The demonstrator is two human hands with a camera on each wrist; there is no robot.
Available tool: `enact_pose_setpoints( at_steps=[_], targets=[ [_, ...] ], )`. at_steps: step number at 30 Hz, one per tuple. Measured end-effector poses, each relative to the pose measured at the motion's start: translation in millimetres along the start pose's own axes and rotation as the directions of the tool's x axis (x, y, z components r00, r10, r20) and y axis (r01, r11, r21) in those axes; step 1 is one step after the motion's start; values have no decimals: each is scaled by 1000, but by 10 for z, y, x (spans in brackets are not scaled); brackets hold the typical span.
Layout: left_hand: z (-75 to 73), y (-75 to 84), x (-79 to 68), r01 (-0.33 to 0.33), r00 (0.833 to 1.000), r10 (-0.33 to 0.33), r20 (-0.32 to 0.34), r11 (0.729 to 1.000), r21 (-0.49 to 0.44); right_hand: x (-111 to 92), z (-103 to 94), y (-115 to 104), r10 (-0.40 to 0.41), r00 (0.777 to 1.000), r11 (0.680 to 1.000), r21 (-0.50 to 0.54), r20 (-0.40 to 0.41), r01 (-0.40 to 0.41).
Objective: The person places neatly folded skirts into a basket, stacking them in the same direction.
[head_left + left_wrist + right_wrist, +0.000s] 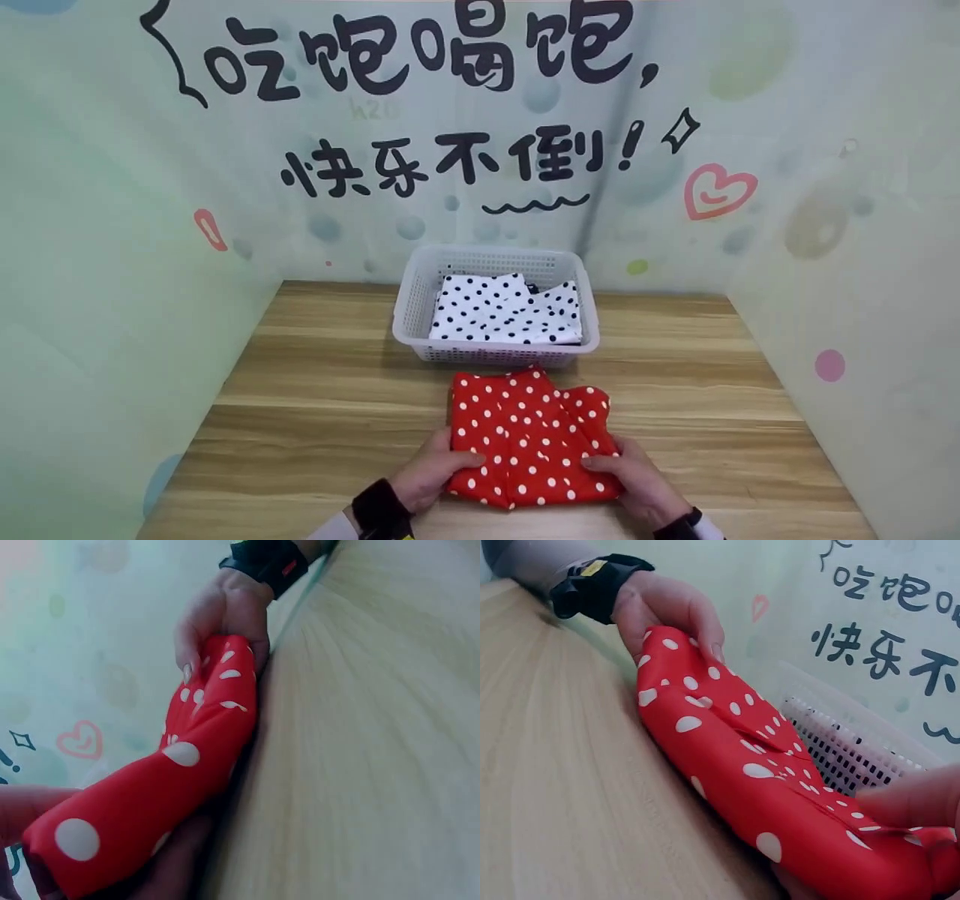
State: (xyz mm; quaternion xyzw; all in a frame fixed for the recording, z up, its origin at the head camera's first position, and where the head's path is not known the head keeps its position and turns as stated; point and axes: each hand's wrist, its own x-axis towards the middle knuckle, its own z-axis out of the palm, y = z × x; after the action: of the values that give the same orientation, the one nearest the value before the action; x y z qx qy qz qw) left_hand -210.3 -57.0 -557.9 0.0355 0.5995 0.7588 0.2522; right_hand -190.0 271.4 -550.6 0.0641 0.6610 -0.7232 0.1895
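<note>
A folded red cloth with white polka dots [536, 442] is held between both hands, just in front of the basket. My left hand [431, 469] grips its left side, thumb on top and fingers underneath. On the opposite side my right hand [637, 476] holds it the same way, thumb lying over the top. The right wrist view shows the cloth's thick folded front edge [735, 787] close over the table, with the left hand [675, 611] at the far end. The fingers under the cloth are mostly hidden.
A white perforated plastic basket [401, 315] stands at the back middle of the wood-grain table [315, 390]. Inside lies a folded white cloth with black dots [487, 307]. Printed walls [825, 225] enclose the table at the back and both sides.
</note>
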Motion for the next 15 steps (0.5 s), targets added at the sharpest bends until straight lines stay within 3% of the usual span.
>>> enact_pose_setpoints(
  at_steps=[7, 10, 15],
  targets=[
    [-6, 17, -4, -10, 998, 17, -66, 994, 111, -32, 31, -9, -19, 995, 1000, 0, -102, 19],
    [-27, 36, -6, -15, 998, 21, -55, 994, 108, -49, 42, -30, -33, 992, 999, -26, -121, 30],
    [-44, 88, 2, -42, 999, 41, 8, 988, 149, -131, 40, -70, -45, 987, 984, -175, -157, 17]
  ],
)
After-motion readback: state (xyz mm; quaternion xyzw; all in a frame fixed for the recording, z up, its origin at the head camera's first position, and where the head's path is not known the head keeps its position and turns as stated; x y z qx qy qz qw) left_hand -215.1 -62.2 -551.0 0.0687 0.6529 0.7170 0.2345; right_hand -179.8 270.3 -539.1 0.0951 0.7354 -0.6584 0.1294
